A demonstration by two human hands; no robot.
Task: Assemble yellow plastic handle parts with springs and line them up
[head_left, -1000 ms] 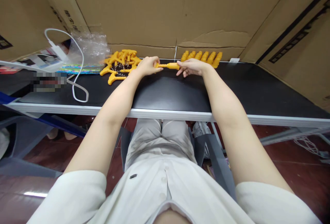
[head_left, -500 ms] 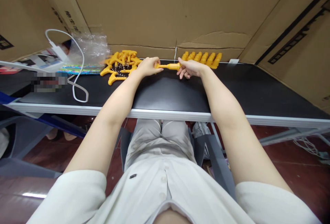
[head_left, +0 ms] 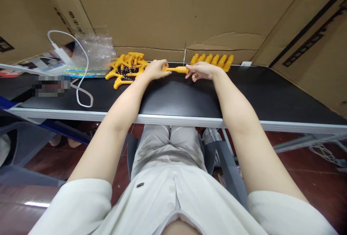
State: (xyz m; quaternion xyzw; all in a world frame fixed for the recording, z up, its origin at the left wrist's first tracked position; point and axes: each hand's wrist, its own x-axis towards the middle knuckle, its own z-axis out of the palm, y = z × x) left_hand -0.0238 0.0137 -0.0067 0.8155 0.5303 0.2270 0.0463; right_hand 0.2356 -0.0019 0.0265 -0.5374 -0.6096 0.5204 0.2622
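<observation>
Both hands meet near the far edge of a black table. My left hand is closed round one end of a yellow plastic part, a ribbed rod lying level between the hands. My right hand pinches the rod's other, thicker end with thumb and fingers. Just left of my left hand lies a loose pile of yellow T-shaped parts and small metal springs. Behind my right hand a neat row of several yellow pieces stands along the table's back edge.
Cardboard sheets wall off the back and both sides. At the left lie a white charger with its looped cable, a crumpled clear plastic bag and some printed papers. Grey plastic chairs stand below the table.
My right hand shifted its fingers slightly on the rod's end, curling in and then easing out again. The left hand and the rod stayed where they were.
</observation>
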